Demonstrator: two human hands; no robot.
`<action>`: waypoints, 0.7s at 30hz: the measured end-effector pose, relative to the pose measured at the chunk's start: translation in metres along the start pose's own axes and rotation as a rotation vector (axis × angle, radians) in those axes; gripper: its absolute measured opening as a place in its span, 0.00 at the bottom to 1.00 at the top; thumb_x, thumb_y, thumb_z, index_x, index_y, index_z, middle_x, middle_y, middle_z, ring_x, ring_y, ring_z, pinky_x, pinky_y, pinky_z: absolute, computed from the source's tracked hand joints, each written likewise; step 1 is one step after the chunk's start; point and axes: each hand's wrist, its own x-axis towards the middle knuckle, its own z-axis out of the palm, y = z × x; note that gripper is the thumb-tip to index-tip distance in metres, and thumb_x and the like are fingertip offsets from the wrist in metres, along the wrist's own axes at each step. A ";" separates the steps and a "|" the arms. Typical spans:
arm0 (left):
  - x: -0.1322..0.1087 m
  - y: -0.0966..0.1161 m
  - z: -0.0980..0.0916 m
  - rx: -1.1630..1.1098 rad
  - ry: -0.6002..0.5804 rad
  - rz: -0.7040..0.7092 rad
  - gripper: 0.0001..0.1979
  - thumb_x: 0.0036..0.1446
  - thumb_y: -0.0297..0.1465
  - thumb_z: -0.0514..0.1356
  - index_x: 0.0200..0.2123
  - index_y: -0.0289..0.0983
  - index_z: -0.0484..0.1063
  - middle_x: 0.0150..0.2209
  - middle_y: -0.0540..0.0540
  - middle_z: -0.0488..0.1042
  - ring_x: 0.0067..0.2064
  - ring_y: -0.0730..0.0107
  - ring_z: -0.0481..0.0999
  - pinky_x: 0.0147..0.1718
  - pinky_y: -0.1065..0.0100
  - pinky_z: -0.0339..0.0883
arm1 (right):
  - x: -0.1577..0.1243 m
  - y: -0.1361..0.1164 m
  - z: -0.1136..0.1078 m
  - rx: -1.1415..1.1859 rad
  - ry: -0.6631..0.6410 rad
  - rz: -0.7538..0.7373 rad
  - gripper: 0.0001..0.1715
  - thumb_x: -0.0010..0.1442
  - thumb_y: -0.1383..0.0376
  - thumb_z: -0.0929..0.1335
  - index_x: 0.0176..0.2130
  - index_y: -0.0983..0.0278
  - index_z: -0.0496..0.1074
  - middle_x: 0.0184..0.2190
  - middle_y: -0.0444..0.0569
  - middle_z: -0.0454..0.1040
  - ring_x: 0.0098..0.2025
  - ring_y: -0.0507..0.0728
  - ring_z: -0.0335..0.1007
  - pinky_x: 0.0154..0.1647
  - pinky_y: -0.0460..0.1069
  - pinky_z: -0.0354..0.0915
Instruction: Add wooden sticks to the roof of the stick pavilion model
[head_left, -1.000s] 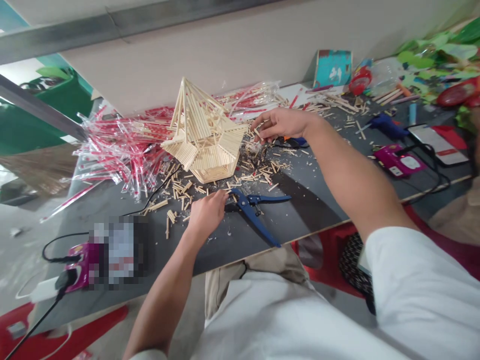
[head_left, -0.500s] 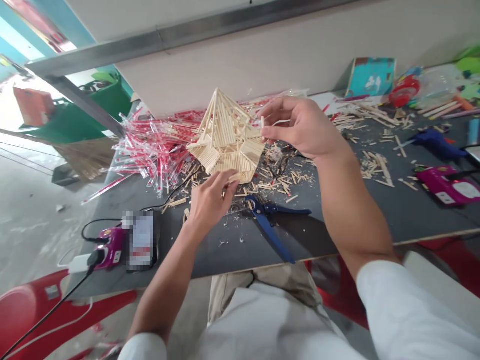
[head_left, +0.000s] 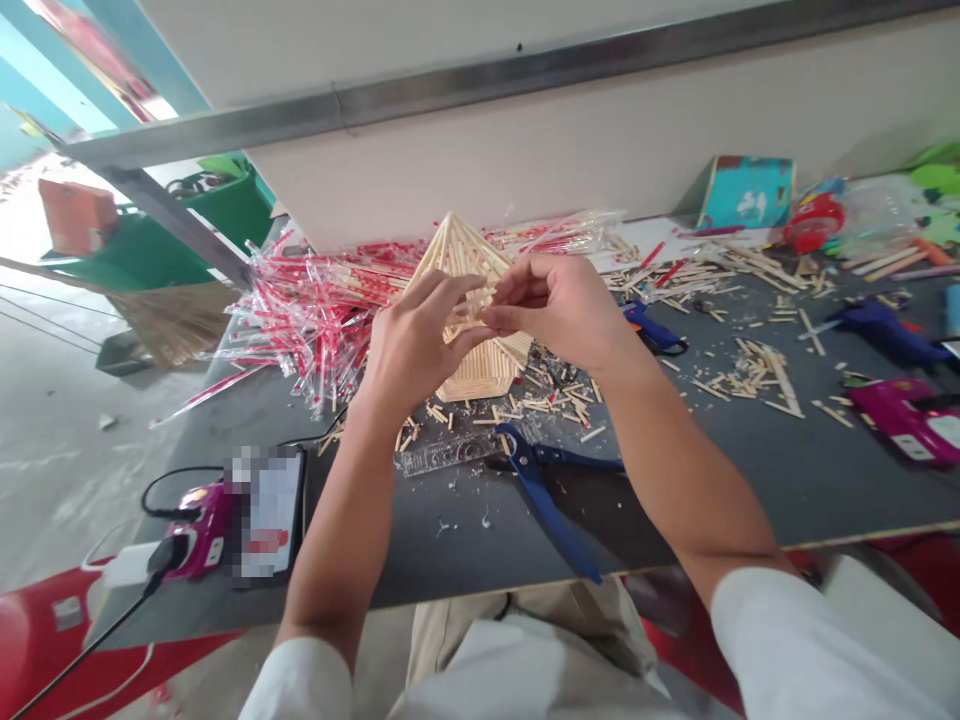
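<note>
A peaked model of pale wooden sticks (head_left: pixel 477 382) stands behind my hands, its point up and its slatted base showing below them. My left hand (head_left: pixel 420 340) curls around the model's near left side, thumb and fingers reaching to the middle. From the right, my right hand (head_left: pixel 559 310) pinches at the same spot, fingertips almost meeting the left ones. The short wooden stick it carried is mostly hidden by the fingers. Below lie blue-handled cutters (head_left: pixel 544 500) and a clear ruler (head_left: pixel 442 455).
Red-and-clear plastic wrappers (head_left: pixel 300 320) heap at the back left. Loose stick pieces (head_left: pixel 750 375) scatter rightward. A blue glue gun (head_left: pixel 652 328) lies behind my right forearm, another (head_left: pixel 885 325) farther right. Near the left edge are a phone (head_left: pixel 270 520) and a purple power adapter (head_left: pixel 202 530).
My right hand has brought the short stick left to the model's middle. My left hand has risen from the base to meet it. The view has tilted slightly upward.
</note>
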 end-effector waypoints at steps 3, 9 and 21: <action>0.002 -0.007 0.003 -0.021 0.014 0.005 0.21 0.63 0.43 0.67 0.56 0.42 0.74 0.46 0.46 0.79 0.45 0.68 0.80 0.40 0.68 0.72 | 0.001 -0.005 0.002 0.008 0.023 0.015 0.26 0.47 0.49 0.82 0.34 0.61 0.73 0.31 0.46 0.78 0.33 0.56 0.77 0.36 0.55 0.76; 0.002 -0.016 0.006 0.046 0.014 0.007 0.22 0.66 0.45 0.63 0.60 0.46 0.74 0.44 0.47 0.78 0.41 0.68 0.79 0.39 0.66 0.71 | 0.000 -0.006 0.001 -0.146 0.071 0.006 0.22 0.57 0.48 0.77 0.40 0.60 0.75 0.33 0.47 0.77 0.32 0.54 0.74 0.33 0.53 0.72; -0.006 -0.017 0.013 0.171 -0.028 0.011 0.26 0.68 0.43 0.59 0.68 0.52 0.66 0.44 0.43 0.73 0.38 0.64 0.76 0.37 0.64 0.71 | 0.003 0.004 -0.001 -0.179 0.154 0.009 0.26 0.57 0.48 0.77 0.48 0.57 0.72 0.37 0.48 0.76 0.34 0.57 0.75 0.29 0.53 0.72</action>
